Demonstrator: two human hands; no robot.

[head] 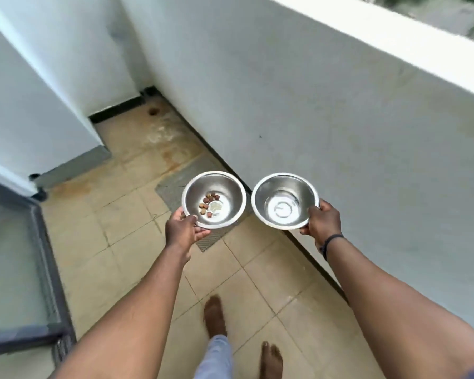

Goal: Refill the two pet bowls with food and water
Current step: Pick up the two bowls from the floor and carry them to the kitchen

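A person on a tiled balcony is holding out two steel bowls: the left hand (181, 230) is gripping the left bowl (225, 192) by its near rim, a few kibble (209, 203) pieces lying inside; the right hand (323, 220) is clasping the right bowl (293, 190), shiny, with what may be water. A grey mat (173, 191) is lying below on the beige floor (121, 242) beside a white wall (340, 132)
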